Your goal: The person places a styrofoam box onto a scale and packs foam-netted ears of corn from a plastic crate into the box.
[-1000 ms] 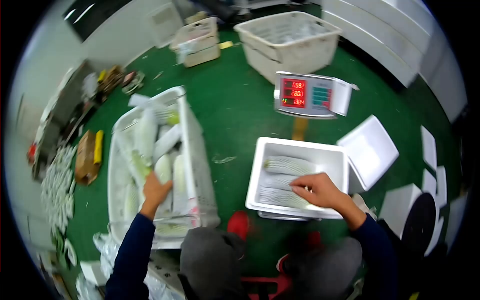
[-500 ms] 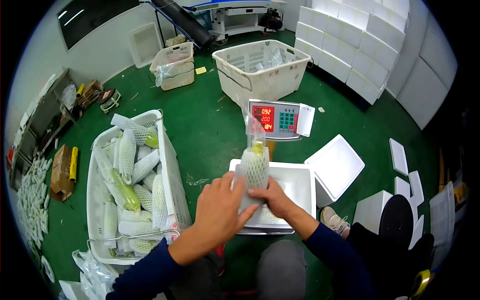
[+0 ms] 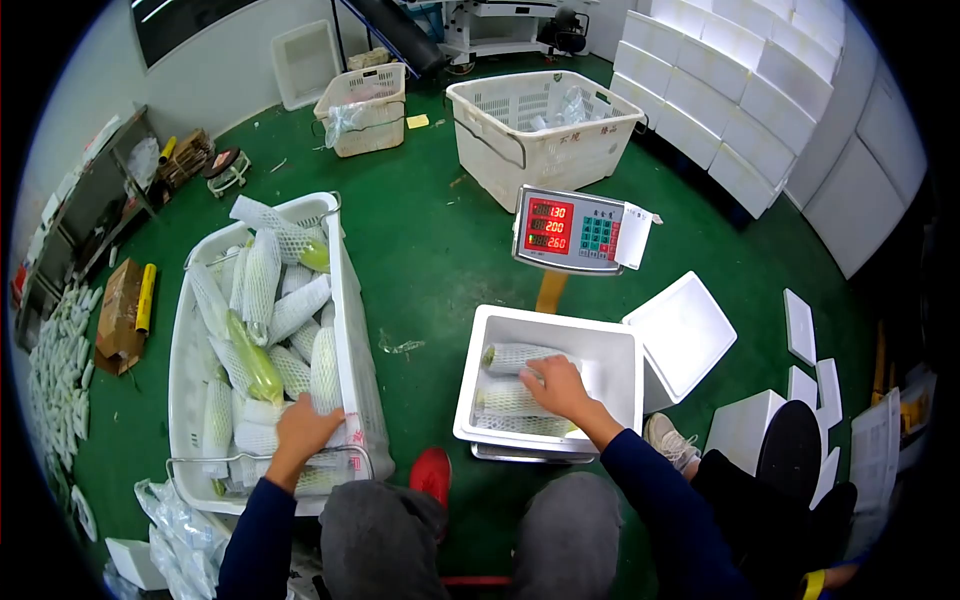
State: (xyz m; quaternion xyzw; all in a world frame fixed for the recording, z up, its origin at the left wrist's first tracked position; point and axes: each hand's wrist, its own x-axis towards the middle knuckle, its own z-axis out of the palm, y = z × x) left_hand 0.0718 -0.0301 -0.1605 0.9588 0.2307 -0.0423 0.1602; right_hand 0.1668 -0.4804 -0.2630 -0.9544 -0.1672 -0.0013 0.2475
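My left hand is over the near end of a white plastic crate, with its thumb spread and its fingertips against long vegetables in white foam net sleeves. Among them, a bare-sided pale green vegetable shows out of its sleeve. My right hand reaches into a white foam box, fingers apart and touching the net-sleeved vegetables inside. One sleeved vegetable lies along the box's far side. Under the box is a scale, and its display glows with red digits.
A second foam box with its lid leans at the right of the first. Farther off stand a large crate, a smaller crate and stacked foam boxes. Another person's shoe is beside the box.
The sleeved vegetable that both hands held up now lies in the foam box. My left hand has moved left to the crate, my right down into the box. The display digits have changed.
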